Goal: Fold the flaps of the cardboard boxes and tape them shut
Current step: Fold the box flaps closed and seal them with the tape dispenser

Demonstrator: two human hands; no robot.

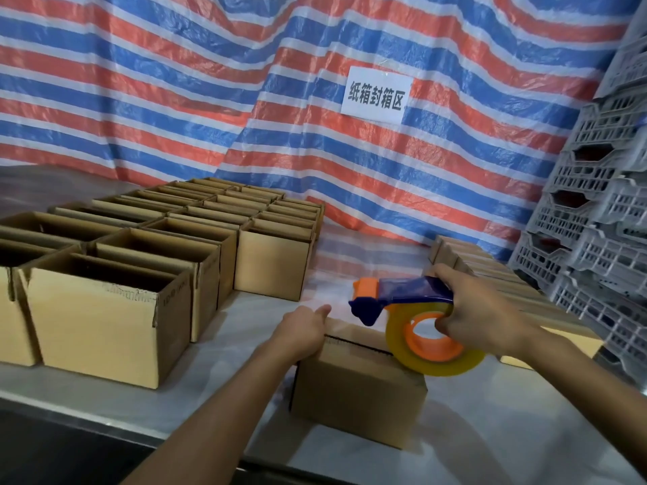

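Right now you are at the taping step. The small brown cardboard box [353,397] sits near the front edge of the pale surface [490,432], with its flaps folded down (I see no tape on the dark seam [360,344] yet). Your left hand [301,330] presses on the far left corner of the top, fingers mostly straight. Your right hand [479,306] has its fingers curled round the blue and orange tape holder [395,292], held just over the box's right end. The box's long side runs left to right, and so does the seam, coming a bit nearer to you on the right. Next, I think, you must stick the tape down at one end and pull straight along that seam.
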